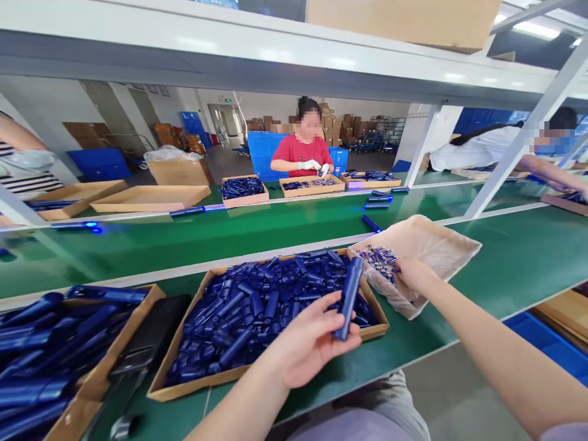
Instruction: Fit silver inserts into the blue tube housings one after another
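Note:
A dark blue tube [350,299] rests upright and slightly tilted in my left hand [316,340], with the fingers and thumb around its lower half. Behind it is a cardboard tray [271,312] heaped with small blue parts. My right hand [416,275] reaches into a plastic-lined box [427,245] at the right, its fingertips closed at a pile of small shiny parts [379,260]. What those fingertips hold, if anything, is too small to make out.
At the left stands a box of larger blue tubes [41,349], beside a black case [151,331]. Blue lights with glowing ends lie along the green belt [275,226]. Across it, a person in red [303,150] handles parts. A white post [519,141] rises at the right.

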The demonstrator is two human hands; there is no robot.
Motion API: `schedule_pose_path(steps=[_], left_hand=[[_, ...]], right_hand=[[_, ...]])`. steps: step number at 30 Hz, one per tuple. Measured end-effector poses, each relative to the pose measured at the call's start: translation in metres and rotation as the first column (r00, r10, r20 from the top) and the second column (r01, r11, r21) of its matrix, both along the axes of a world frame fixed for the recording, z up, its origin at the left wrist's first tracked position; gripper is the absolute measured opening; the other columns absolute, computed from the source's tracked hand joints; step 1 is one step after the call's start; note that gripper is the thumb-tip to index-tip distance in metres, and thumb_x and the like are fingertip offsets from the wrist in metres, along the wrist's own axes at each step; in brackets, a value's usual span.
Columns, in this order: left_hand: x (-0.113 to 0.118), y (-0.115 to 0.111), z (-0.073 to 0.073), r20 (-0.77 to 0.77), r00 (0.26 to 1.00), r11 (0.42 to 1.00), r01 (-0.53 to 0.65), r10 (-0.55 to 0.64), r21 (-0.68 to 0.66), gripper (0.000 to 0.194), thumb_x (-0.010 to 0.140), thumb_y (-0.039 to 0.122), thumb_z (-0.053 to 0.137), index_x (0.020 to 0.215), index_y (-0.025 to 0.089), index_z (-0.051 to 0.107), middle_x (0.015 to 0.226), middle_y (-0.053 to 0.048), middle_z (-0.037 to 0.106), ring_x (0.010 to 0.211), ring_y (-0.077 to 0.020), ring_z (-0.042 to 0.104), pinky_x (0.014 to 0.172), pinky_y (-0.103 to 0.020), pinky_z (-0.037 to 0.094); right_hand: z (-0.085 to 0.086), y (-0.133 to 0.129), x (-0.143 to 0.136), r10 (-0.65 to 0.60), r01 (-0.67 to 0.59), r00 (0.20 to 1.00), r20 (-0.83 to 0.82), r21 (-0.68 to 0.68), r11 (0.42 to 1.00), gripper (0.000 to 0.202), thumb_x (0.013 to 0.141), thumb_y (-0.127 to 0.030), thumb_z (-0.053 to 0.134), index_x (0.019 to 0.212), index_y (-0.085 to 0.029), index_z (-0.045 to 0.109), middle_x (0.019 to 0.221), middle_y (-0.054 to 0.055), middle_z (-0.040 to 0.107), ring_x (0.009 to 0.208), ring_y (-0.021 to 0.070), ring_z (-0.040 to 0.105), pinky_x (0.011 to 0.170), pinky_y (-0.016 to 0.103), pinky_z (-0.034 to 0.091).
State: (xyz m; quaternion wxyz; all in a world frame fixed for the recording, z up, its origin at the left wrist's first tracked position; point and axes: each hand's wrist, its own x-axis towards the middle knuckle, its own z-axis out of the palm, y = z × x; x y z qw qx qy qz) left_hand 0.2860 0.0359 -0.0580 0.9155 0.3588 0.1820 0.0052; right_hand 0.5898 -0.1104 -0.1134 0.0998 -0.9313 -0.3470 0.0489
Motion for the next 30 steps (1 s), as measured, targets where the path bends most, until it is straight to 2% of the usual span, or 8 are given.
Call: schedule_pose_path(steps=[3,7,9,11,14,23,26,30], left_hand=[[0.003,-0.011,-0.007,0.007,0.994,0.994,0.105,-0.105,-0.033,0.053,0.075,0.002,0.066,0.123,0.02,0.055,0.092,-0.002,0.055,0.078,-0.016,0.063,0.081,-0.043,0.057],[0.009,-0.005,-0.014,0.032,0.999,1.0,-0.017,0.018,-0.026,0.045,0.072,0.002,0.065,0.114,0.016,0.06,0.089,-0.001,0.05,0.067,-0.0083,0.052,0.063,-0.021,0.048],[0.013,-0.001,-0.018,0.046,0.991,0.99,-0.119,0.122,-0.073,0.029,0.085,0.022,0.063,0.113,0.014,0.062,0.087,-0.003,0.05,0.066,-0.0087,0.049,0.058,-0.02,0.043],[0.015,0.002,-0.02,0.061,0.978,0.973,-0.192,0.2,-0.127,0.035,0.095,0.042,0.051,0.114,0.014,0.062,0.086,-0.003,0.049,0.068,-0.0103,0.048,0.06,-0.021,0.044],[0.015,0.004,-0.019,0.08,0.959,0.95,-0.255,0.273,-0.179,0.034,0.098,0.041,0.045,0.112,0.015,0.061,0.088,-0.004,0.05,0.078,-0.0132,0.053,0.068,-0.023,0.046],[0.006,0.005,-0.012,0.047,0.948,0.921,-0.295,0.316,-0.254,0.027,0.098,0.042,0.043,0.107,0.02,0.056,0.094,-0.004,0.057,0.094,-0.02,0.06,0.076,-0.028,0.05],[0.007,0.007,-0.014,0.066,0.934,0.906,-0.322,0.352,-0.275,0.026,0.097,0.041,0.046,0.108,0.02,0.056,0.093,-0.004,0.057,0.094,-0.0201,0.061,0.078,-0.029,0.051],[0.009,0.011,-0.015,0.066,0.885,0.853,-0.422,0.462,-0.306,0.022,0.097,0.038,0.046,0.104,0.02,0.056,0.091,-0.004,0.058,0.093,-0.0196,0.061,0.084,-0.032,0.052]], right_hand=[[0.013,-0.008,-0.026,0.024,-0.024,1.0,-0.006,0.074,0.997,0.008,0.087,-0.021,0.058,0.09,-0.013,0.058,0.077,0.005,0.062,0.069,0.0159,0.06,0.071,0.029,0.047],[0.027,-0.015,-0.112,0.179,-0.16,0.983,-0.042,0.29,0.944,0.017,0.095,-0.031,0.046,0.103,-0.019,0.055,0.086,0.002,0.064,0.071,0.0119,0.061,0.068,0.022,0.05],[0.028,-0.011,-0.16,0.343,-0.292,0.939,0.005,0.535,0.793,0.016,0.097,-0.033,0.048,0.101,-0.021,0.058,0.088,0.001,0.064,0.074,0.0117,0.062,0.067,0.021,0.051],[0.027,0.001,-0.196,0.398,-0.383,0.907,0.136,0.658,0.648,0.011,0.097,-0.028,0.05,0.101,-0.022,0.06,0.094,0.002,0.064,0.078,0.0115,0.062,0.069,0.021,0.051],[0.023,0.025,-0.218,0.364,-0.454,0.887,0.284,0.684,0.571,0.005,0.095,-0.02,0.054,0.096,-0.02,0.059,0.093,0.003,0.063,0.083,0.0123,0.062,0.073,0.022,0.052],[0.016,0.052,-0.224,0.291,-0.479,0.877,0.381,0.731,0.486,0.008,0.091,-0.014,0.059,0.098,-0.018,0.06,0.093,0.004,0.062,0.094,0.0146,0.059,0.083,0.027,0.053],[0.018,0.052,-0.231,0.281,-0.456,0.89,0.36,0.704,0.544,0.013,0.093,-0.016,0.057,0.105,-0.018,0.062,0.096,0.005,0.059,0.095,0.016,0.056,0.084,0.031,0.051],[0.018,0.05,-0.243,0.312,-0.494,0.866,0.39,0.574,0.653,0.039,0.097,-0.02,0.046,0.135,-0.016,0.052,0.129,0.014,0.048,0.124,0.0256,0.043,0.1,0.045,0.043]])
